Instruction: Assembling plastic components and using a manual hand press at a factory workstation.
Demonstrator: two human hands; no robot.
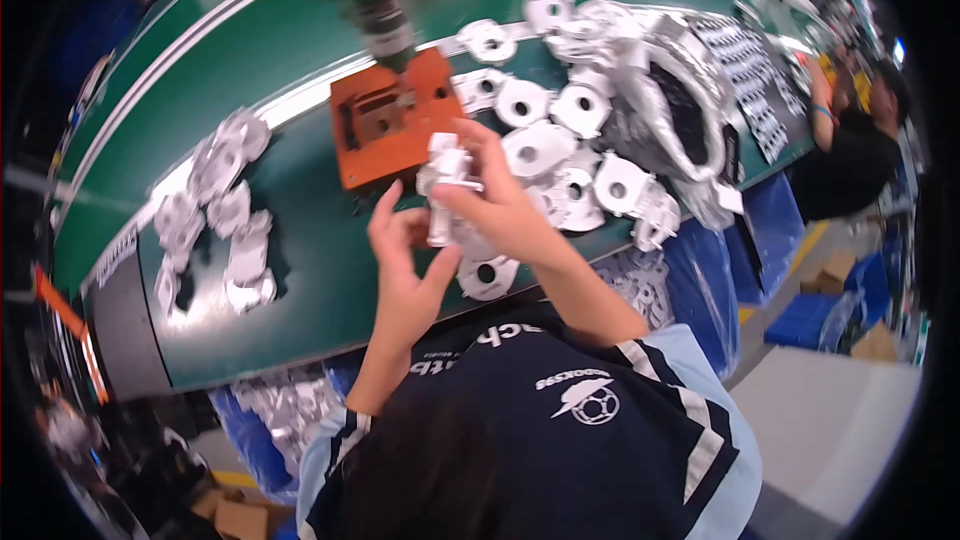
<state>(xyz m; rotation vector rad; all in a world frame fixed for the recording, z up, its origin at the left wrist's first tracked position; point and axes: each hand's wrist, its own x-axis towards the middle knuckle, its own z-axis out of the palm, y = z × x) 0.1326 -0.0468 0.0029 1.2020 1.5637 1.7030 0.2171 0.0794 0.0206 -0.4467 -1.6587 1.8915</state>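
One white part (441,176), long axis near-to-far, right hand (503,208) pinching it, left hand (408,285) spread wide.

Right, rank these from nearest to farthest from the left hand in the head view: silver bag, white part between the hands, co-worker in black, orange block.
From the left hand:
1. White part, between the hands.
2. Orange block, straight ahead.
3. Silver bag, ahead and right.
4. Co-worker, far right.

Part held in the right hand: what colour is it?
The part is white; the head view shows it best.
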